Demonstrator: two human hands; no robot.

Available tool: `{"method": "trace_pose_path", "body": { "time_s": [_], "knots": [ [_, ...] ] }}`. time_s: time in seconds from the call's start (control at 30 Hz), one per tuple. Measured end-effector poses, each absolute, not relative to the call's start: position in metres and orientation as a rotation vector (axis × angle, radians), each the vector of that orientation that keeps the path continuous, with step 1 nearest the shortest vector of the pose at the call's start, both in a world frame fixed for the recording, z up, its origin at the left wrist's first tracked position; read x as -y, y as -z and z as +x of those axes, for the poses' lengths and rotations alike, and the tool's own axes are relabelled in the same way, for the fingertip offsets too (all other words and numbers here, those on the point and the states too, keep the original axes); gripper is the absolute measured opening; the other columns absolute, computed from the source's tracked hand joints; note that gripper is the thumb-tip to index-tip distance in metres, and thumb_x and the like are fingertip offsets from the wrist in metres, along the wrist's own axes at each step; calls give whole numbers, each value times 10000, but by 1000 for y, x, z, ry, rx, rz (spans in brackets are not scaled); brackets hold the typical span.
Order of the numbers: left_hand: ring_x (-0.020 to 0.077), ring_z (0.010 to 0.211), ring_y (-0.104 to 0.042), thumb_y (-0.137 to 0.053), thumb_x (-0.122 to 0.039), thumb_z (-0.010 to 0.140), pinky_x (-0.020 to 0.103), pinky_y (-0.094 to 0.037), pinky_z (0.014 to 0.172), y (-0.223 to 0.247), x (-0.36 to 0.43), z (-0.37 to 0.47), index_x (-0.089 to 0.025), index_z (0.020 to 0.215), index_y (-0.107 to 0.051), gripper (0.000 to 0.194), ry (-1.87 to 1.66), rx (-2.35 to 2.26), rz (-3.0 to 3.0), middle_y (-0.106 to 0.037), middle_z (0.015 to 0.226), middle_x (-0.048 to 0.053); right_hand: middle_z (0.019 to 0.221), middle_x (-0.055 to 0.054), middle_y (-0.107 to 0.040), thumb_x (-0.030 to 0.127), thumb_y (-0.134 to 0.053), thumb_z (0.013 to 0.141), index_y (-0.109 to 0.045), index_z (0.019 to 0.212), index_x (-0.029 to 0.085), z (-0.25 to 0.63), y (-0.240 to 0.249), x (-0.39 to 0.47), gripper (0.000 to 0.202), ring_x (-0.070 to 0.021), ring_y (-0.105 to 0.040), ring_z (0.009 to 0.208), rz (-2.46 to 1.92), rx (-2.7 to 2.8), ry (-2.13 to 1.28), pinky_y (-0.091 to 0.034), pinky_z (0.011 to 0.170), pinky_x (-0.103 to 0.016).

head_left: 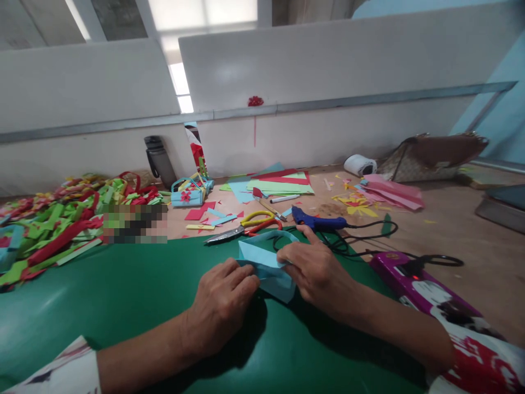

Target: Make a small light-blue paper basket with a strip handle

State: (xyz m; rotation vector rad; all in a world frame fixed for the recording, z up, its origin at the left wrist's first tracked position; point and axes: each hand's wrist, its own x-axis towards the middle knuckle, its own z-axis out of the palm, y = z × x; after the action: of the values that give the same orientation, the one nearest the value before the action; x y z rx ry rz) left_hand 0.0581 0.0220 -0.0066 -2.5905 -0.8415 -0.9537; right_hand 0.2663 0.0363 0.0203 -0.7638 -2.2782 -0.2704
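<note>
A small light-blue paper bag (275,283) with a strip handle is held between my two hands over the green mat (135,306). My left hand (225,298) is closed on its left edge, the fingers curled in. On the other side my right hand (318,268) pinches the bag's upper right edge, with the index finger stretched out. Just beyond the bag lie yellow-and-red-handled scissors (241,230). A blue hot glue gun (318,220) rests past my right fingertips, its black cable trailing to the right.
Coloured paper strips (53,224) are heaped at the left. A finished-looking blue paper bag (186,197), a dark bottle (159,161) and paper sheets (283,183) stand or lie at the back. A purple power strip (426,290) and a brown handbag (438,158) are at the right.
</note>
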Motion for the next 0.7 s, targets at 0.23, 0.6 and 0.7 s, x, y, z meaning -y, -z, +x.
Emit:
{"method": "trace_pose_path", "body": {
  "time_s": [0.23,0.6,0.7],
  "knots": [
    [150,694,-556,-430,-143,883,270,-478,649,5,-22,59,-156,809,-605,190,954,868,-2633,-653,762,62,664,22,-607,54,-399,823,-430,829,195,266,-21,-37,145,-108,-537,538,-795,2264,221,-289,995,-433],
    [155,676,-532,-469,-125,866,277,-445,605,8,-24,57,-157,841,-604,140,965,884,-2668,-668,841,55,697,1,-598,40,-355,836,-521,773,184,273,-32,-37,228,-130,-535,676,-724,2561,197,-296,952,-415],
    [145,664,-526,-456,-117,871,270,-439,602,9,-24,56,-158,843,-605,157,975,887,-2680,-666,839,53,723,-7,-601,77,-386,853,-528,768,180,275,-38,-36,195,-139,-530,711,-706,2670,182,-309,936,-405]
  ]
}}
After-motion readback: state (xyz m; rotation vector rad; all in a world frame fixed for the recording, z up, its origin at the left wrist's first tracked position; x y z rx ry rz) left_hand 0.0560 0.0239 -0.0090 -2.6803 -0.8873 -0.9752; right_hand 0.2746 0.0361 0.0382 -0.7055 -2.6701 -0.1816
